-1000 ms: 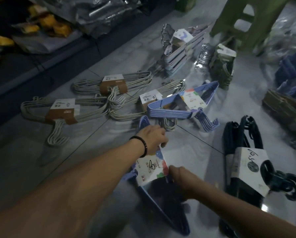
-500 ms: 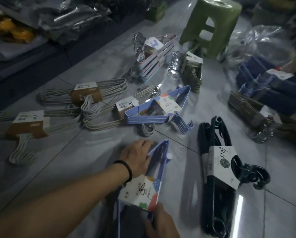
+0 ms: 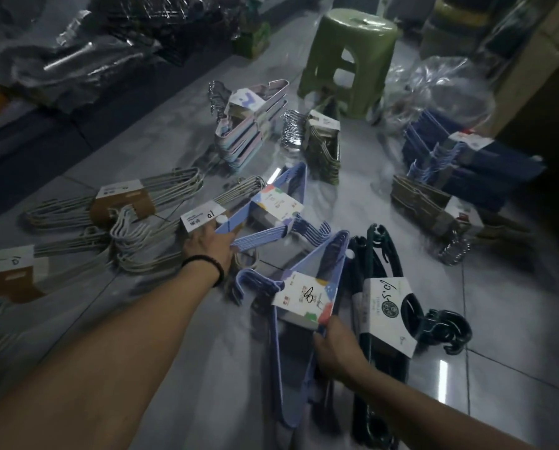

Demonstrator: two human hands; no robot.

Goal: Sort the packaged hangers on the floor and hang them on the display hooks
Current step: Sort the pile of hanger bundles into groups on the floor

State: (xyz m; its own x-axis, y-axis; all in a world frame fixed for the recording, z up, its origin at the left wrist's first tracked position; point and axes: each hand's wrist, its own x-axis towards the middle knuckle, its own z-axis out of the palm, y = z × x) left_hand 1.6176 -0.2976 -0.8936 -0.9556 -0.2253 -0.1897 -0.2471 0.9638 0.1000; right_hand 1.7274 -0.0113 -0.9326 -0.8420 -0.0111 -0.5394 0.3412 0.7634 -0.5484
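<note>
Tiled floor point(image 3: 515, 319) with sorted hanger packs, seen from the head camera. Each pack is a bundle of hangers bound by a paper sleeve.

The only loose container I can find is a clear plastic bag point(image 3: 440, 86) beside the green stool point(image 3: 353, 60). I cannot tell what it holds. Just in front of it lie the navy packs point(image 3: 486, 157), and nearer me a brown pack point(image 3: 434, 212).

A pastel stack point(image 3: 249, 128) and an olive pack point(image 3: 323, 147) stand just beside each other near the stool. Three grey packs point(image 3: 122, 203) lie overlapping on the left.

The left hand point(image 3: 211, 243) is back up, with its fingers curled over the near corner of the far blue hanger pack point(image 3: 271, 203), gripping it. That pack lies partly across one grey pack.

The right hand point(image 3: 336, 349) is closed on the near blue hanger pack point(image 3: 307, 297), pinching it at the lower edge of its sleeve. This pack has its hooks to the left, and its right edge is close beside the black hanger pack point(image 3: 385, 306).

The left arm runs long and nearly straight from the lower left, with a black wristband point(image 3: 206, 266) at the wrist. The right arm enters from the lower right, held shorter and closer to me.

All the packs I can see are on the floor.
</note>
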